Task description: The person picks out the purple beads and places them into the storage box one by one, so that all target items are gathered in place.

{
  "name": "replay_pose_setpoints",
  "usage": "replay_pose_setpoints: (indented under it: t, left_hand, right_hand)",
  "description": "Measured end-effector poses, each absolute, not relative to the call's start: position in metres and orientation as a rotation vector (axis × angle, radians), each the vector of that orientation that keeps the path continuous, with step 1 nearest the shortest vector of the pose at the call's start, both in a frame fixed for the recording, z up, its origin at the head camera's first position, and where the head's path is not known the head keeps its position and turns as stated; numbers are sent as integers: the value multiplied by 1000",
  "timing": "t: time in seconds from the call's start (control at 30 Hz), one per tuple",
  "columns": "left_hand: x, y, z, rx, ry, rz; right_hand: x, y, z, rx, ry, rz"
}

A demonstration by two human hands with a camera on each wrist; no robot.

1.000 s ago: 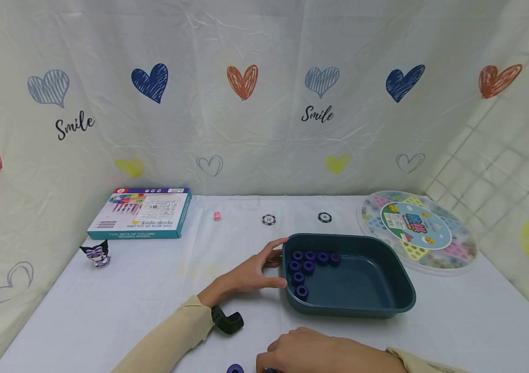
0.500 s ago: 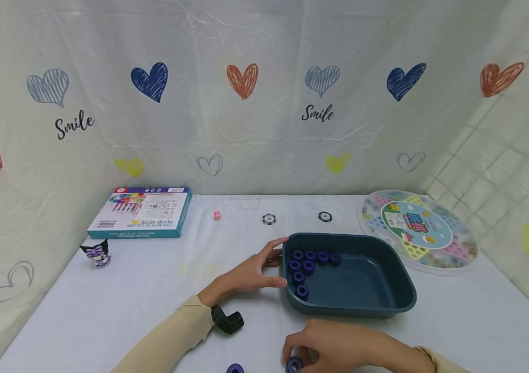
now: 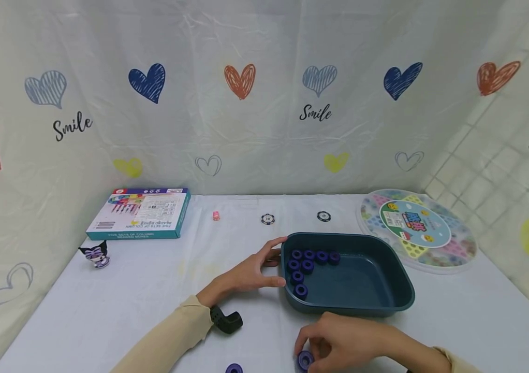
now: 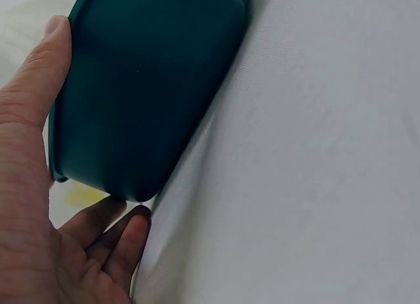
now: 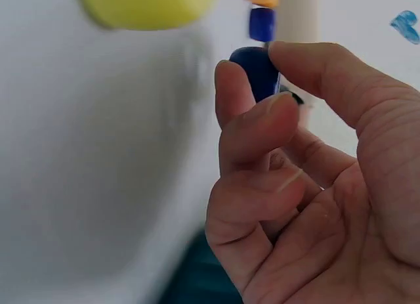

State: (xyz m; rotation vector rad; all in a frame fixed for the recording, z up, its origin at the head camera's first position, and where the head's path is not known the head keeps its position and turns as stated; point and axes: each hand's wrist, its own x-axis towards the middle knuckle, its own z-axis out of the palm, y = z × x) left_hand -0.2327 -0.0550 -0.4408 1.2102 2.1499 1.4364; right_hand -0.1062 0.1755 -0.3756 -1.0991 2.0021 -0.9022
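Observation:
A dark teal basin (image 3: 362, 280) stands on the white table with several purple ring-shaped beads (image 3: 307, 266) along its left end. My left hand (image 3: 255, 272) rests against that end, thumb and forefinger touching the wall near the rim; the left wrist view shows the straight thumb against the basin (image 4: 144, 87). In front of the basin, my right hand (image 3: 343, 342) pinches a purple ring bead (image 3: 305, 359) between thumb and fingers. The right wrist view shows this bead (image 5: 258, 71) edge-on at the fingertips. Another purple ring bead (image 3: 234, 368) lies at the bottom edge of the head view.
A boxed bead set (image 3: 138, 215) and a small figurine (image 3: 97, 255) stand at the left. Behind the basin lie a pink piece (image 3: 216, 215) and two round chips (image 3: 267, 219). A round clear case (image 3: 415, 228) sits back right. Blurred yellow (image 5: 151, 5) shows in the right wrist view.
My right hand has moved right and slightly up from the front of the table, bringing a pinched purple ring bead into sight. The left hand and basin have stayed in place.

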Motion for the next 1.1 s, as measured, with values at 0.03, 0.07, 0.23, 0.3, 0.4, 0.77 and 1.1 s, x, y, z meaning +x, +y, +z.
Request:
replay_pose_setpoints:
  t: [0.03,0.07,0.23,0.3,0.4,0.77,1.1]
  left_hand:
    - [-233,-55,-441,1213,2151,1437]
    - [-233,-55,-441,1217,2151,1439]
    - [-233,-55,-441,1234,2140,1453]
    - [-232,-54,-441,1237,2131,1459]
    - [-232,-54,-441,1241,2117,1468]
    - [-232,-55,-442,1172,2148,1440]
    - [-232,-56,-442,1185,2135,1449]
  right_hand:
    - [-107,176,-373,-1109,2003,-904]
    - [-107,176,-369,-1126,2013,-900]
    - [-114,182,-354,-1135,2065,-913]
    - [-118,185,-347,-1124,2092,-928]
    - [-124,189,-337,-1082,2136,-955]
    - [-161,213,-324,-855,2333,-980]
    - [-196,230,-329,-774,2458,-930]
